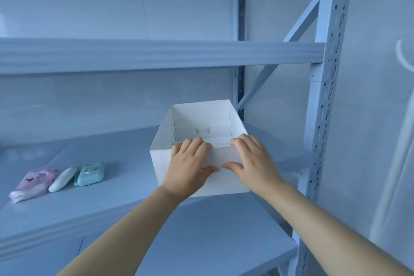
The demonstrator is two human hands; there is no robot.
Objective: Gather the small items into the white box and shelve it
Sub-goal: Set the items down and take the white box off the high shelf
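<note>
I see both of my hands on the near wall of the white box (197, 123), an open-topped carton of thin, matte folded card with crisp creases and a tab slot showing in its floor. My left hand (189, 169) has its fingers curled over the near rim and its thumb pressed flat on the outer face; my right hand (252, 163) does the same beside it, so each grip is closed on that card wall. The box sits at the front edge of the middle shelf (125, 177), toward its right end, its inside bare as far as I can see. The shelf is smooth painted metal with a ribbed front lip, carried by a perforated steel upright (324, 107). Toward the left end of the same shelf, well apart from the box, three small items lie touching in a row: a soft pink crinkled packet (33, 182), a smooth white oval piece (62, 179) and a teal rounded-rectangle pack (90, 173) with a glossy lid flap. Any print on them is too blurred for me to read.
</note>
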